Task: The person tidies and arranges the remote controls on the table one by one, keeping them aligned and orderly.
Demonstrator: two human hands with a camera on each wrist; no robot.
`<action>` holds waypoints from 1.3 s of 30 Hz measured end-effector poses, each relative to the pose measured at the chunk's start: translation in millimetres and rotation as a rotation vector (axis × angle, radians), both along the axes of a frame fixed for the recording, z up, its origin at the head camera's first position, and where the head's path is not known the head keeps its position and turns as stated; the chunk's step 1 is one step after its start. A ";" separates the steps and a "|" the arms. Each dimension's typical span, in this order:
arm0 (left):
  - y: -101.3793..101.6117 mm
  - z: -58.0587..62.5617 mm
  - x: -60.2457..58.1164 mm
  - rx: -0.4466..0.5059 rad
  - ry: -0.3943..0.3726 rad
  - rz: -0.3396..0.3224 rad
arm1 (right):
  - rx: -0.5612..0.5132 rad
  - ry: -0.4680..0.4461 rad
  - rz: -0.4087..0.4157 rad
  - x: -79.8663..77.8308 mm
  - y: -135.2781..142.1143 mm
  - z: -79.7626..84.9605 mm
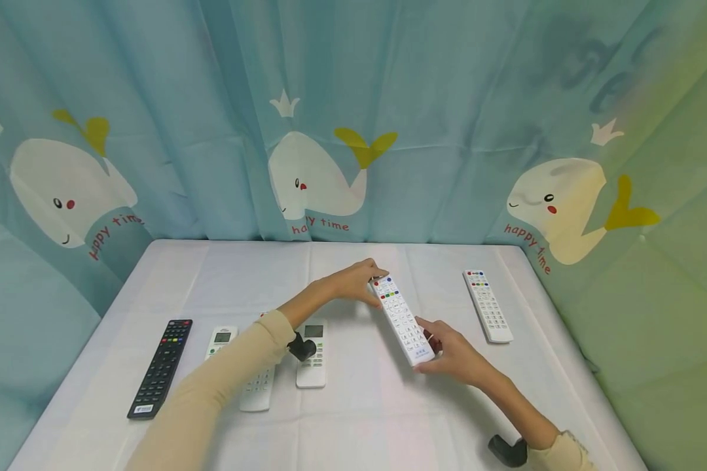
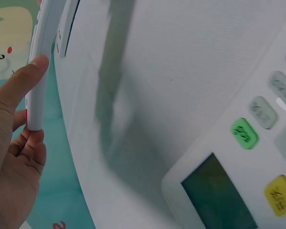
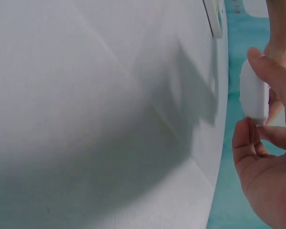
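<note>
A white remote control (image 1: 402,320) with coloured buttons near its top is held above the white table, tilted, between both hands. My left hand (image 1: 356,282) grips its far end, thumb on one side and fingers at the tip. The near end is pinched by my right hand (image 1: 450,353), between thumb and fingers. In the left wrist view the remote (image 2: 38,86) shows edge-on, with the left thumb pressed on its side. From the right wrist, the end of the remote (image 3: 254,93) sits between thumb and fingertips. Its underside is hidden in the head view.
Another white remote (image 1: 488,306) lies at the right. Towards the left are a black remote (image 1: 160,369), a white remote with a screen (image 1: 312,356), and two more white remotes partly covered by the left sleeve (image 1: 230,379). A blue whale-print curtain (image 1: 448,196) hangs behind the table (image 1: 359,425).
</note>
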State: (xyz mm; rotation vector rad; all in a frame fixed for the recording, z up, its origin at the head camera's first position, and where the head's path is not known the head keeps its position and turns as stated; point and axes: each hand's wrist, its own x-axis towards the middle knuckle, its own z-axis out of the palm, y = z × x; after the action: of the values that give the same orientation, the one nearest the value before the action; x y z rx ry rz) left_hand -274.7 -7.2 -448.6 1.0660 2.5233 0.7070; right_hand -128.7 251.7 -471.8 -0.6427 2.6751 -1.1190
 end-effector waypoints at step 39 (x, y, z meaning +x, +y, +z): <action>-25.0 -17.2 23.9 -0.135 -0.082 -0.106 | 0.054 0.049 -0.141 51.6 -78.7 -32.9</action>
State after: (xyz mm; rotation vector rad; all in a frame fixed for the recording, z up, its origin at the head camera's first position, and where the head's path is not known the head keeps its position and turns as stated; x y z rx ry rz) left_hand -250.7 -32.2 -465.8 1.0919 2.3874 0.5325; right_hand -77.2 173.0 -504.7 -0.4846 2.8198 -1.0725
